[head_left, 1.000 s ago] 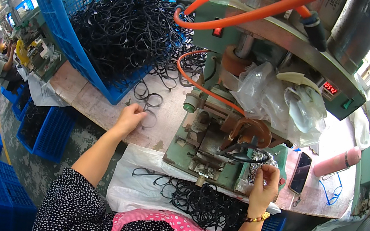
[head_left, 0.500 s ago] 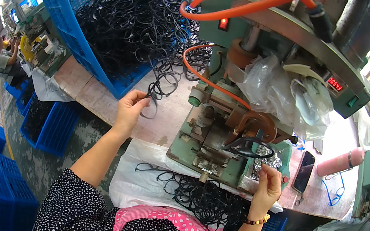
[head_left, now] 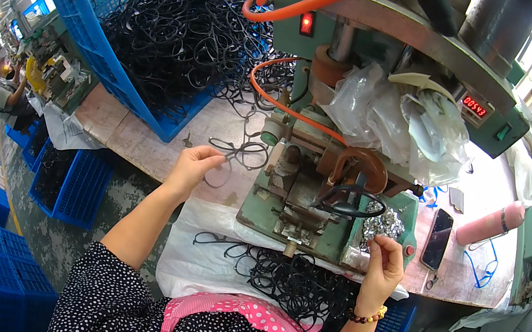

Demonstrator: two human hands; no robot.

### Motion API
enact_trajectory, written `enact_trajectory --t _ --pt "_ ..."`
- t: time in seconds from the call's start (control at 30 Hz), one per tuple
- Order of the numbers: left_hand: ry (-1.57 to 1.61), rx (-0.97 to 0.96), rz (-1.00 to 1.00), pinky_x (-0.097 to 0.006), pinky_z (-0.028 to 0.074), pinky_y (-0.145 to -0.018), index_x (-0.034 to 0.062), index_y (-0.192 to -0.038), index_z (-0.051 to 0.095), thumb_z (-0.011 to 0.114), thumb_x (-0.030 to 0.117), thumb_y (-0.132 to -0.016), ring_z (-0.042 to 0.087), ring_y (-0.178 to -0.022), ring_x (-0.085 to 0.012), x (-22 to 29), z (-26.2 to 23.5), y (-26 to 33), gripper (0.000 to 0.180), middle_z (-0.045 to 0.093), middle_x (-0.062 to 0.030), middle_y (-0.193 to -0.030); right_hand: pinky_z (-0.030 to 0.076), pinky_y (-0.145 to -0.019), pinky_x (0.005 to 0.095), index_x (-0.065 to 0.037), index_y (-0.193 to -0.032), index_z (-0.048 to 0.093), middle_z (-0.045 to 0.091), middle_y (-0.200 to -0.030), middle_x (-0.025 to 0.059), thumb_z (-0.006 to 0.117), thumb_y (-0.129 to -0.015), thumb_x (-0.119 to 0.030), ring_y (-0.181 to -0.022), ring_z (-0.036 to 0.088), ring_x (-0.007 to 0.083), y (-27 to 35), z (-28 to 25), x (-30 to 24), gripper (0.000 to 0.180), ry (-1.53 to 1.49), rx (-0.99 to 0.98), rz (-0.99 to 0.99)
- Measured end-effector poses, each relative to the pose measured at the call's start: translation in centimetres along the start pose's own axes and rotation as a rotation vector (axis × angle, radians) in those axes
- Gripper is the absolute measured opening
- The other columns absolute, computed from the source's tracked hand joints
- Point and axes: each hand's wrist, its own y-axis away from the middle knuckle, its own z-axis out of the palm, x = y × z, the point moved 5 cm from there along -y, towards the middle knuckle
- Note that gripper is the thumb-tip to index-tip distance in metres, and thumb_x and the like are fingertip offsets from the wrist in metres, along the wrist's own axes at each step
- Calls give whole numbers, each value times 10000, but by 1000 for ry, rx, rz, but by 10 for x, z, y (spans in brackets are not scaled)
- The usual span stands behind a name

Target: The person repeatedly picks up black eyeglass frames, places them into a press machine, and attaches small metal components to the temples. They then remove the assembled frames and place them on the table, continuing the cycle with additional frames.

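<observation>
My left hand [head_left: 193, 169] pinches a thin black looped strap [head_left: 240, 153] above the table, left of a green press machine [head_left: 274, 202]. The strap's loops spread to the right of my fingertips. Beside a heap of small shiny metal pieces [head_left: 384, 226] at the machine's right side, my right hand [head_left: 385, 263] is closed in a pinch; whatever it may hold is too small to make out. Another black loop [head_left: 351, 205] sits at the press, above its metal fixture. More black straps [head_left: 302, 288] lie in a tangle on a white cloth [head_left: 185, 251] before me.
A large blue crate [head_left: 88, 52] heaped with black straps stands at the back left. An orange hose [head_left: 321, 6] and plastic bags [head_left: 387, 116] hang by the press head. To the right lie a phone [head_left: 437, 240] and a pink bottle [head_left: 492, 223]. A person works far left.
My left hand has shifted slightly right, and its strap now lies apart from the straps trailing from the crate. My right hand stays near the metal pieces. The whole view has moved a little.
</observation>
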Motion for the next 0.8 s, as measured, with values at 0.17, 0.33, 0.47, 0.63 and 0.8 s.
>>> enact_trajectory --t 0.17,0.33,0.47,0.63,0.8 --pt "132 71 -18 -196 363 -545 50 -1072 711 692 131 -942 484 -623 -32 18 -7 17 154 651 10 -799 526 -866 248 13 -1097 670 687 -1013 42 632 -986 5 -928 652 116 2 -1 -1 117 -62 18 87" --pt "284 41 79 -212 413 -526 68 -1160 619 597 240 -1035 538 -601 -73 52 5 44 214 620 -21 -766 556 -913 294 29 -1104 664 694 -1026 70 625 -974 44 -963 679 153 0 10 -10 136 -228 24 115" --pt "240 29 258 -226 453 -575 46 -1159 588 507 289 -1085 578 -649 -107 74 15 57 267 630 -50 -799 569 -927 315 32 -1091 634 694 -1032 81 608 -970 73 -973 687 167 -4 17 -20 130 -292 -12 69" --pt "84 -1 576 -217 449 -626 1 -1240 574 531 225 -1074 577 -751 -93 107 37 76 282 664 -73 -1016 500 -919 257 -4 -1045 629 671 -1023 45 622 -950 90 -979 646 119 -11 32 -41 134 -297 -42 38" --pt "299 -137 645 -262 456 -640 47 -1309 532 461 223 -1095 561 -757 -137 140 68 83 287 653 -91 -1103 427 -1010 330 -19 -985 604 608 -1031 65 615 -875 109 -1107 595 205 -18 69 -65 168 -228 -93 -81"
